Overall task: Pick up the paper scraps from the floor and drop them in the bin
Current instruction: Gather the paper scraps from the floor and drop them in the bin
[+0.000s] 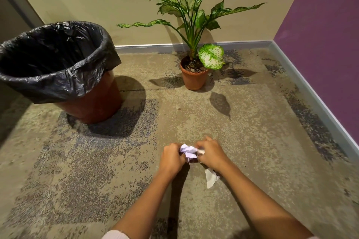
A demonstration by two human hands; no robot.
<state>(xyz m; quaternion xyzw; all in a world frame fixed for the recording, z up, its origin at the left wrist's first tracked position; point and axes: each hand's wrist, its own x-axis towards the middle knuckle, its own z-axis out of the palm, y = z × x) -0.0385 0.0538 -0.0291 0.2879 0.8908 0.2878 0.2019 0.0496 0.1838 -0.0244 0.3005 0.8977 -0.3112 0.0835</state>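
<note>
Left hand (172,158) and right hand (211,154) are being closed round paper scraps (187,152) being bunched together, seemingly for one drop into the bin (58,60).

The left forearm (143,200) and right forearm (252,196) are bare, reach forward and draw together low in the middle. The left hand (172,158) is fisted, back upward, fingers curled round one side of a wad of crumpled paper (187,151). The right hand (210,154) faces it, gripping the wad's other side. A pale sleeve (116,235) shows at the left elbow.
</note>
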